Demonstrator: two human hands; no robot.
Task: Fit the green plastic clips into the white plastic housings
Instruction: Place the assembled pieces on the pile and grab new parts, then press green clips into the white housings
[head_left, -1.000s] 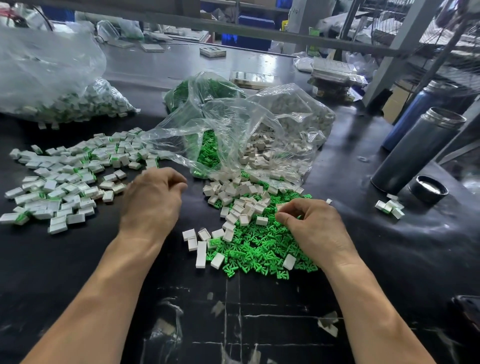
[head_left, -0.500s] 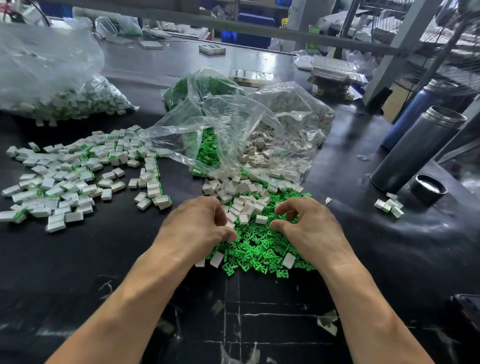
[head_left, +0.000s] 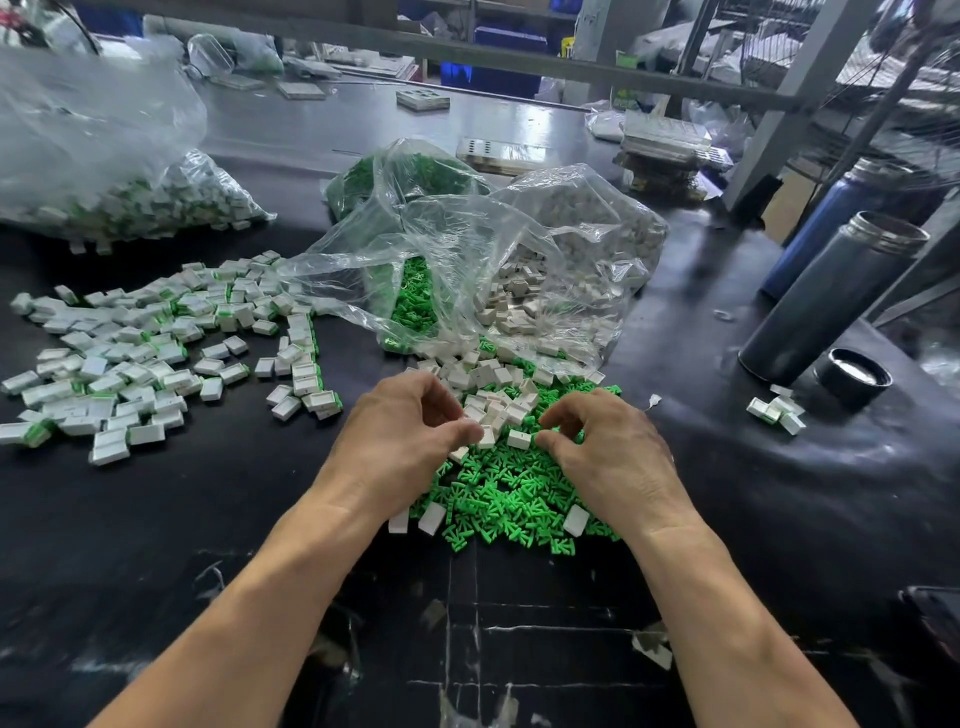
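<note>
- head view: black worktop (head_left: 156, 519), both forearms reaching in from the bottom edge.
- left hand (head_left: 400, 441) over the left edge of the pile of green clips (head_left: 498, 493); fingers curled, thumb and fingertips pinching a small white housing (head_left: 487, 436).
- right hand (head_left: 613, 457) on the right side of the same pile; thumb and forefinger pinch another white housing (head_left: 518, 439), just beside the one in the left hand. cannot tell if a clip is in either housing.
- loose white housings (head_left: 488, 379) lie heaped just beyond the hands, spilling from the mouth of a clear plastic bag (head_left: 467, 249); the bag holds green clips on its left side, white housings on its right.
- a few white housings sit at the near edge of the green pile, close to the wrists.
- spread of finished white pieces with green ends (head_left: 130, 358) well to the left of the hands.
- second bag of finished pieces (head_left: 130, 197) at far left.
- right side: a grey flask (head_left: 831, 301) upright, its black cap (head_left: 852, 376) next to its base, a blue flask (head_left: 821, 228) behind it.
- small cluster of pieces (head_left: 776, 413) near the cap.
</note>
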